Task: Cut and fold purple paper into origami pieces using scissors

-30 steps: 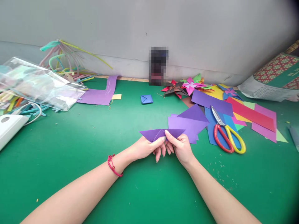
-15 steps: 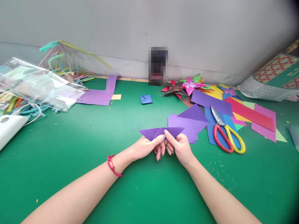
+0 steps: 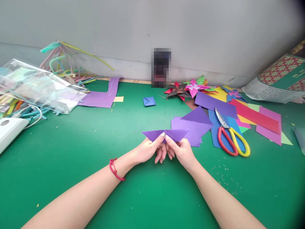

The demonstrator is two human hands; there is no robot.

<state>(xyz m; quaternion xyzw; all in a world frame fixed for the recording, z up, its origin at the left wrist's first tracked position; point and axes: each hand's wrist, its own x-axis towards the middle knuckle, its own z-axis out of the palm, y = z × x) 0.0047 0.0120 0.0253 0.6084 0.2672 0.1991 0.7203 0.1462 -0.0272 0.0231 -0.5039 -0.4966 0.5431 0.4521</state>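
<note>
Between my two hands is a folded purple paper (image 3: 175, 134), a wide triangle with its long edge on top and crease lines near the middle. My left hand (image 3: 150, 149) pinches it from the left, thumb on the front close to the centre. From the other side my right hand (image 3: 183, 152) grips it too, its thumb next to the left one. The other fingers curl behind and below the paper, partly hidden. Just beyond my right hand lie purple paper sheets (image 3: 190, 127) on the green table (image 3: 71, 165).
Scissors (image 3: 228, 133) with red and yellow handles rest on coloured papers to the right. Folded paper flowers (image 3: 194, 87) lie behind them. A small blue folded paper (image 3: 149, 101) sits ahead. On the left are a clear plastic bag (image 3: 43, 86), pipe cleaners (image 3: 69, 68) and a white device (image 3: 10, 130).
My left thumb has slid up toward the paper's top edge, and my right thumb has shifted slightly left and down. The paper stays in both hands.
</note>
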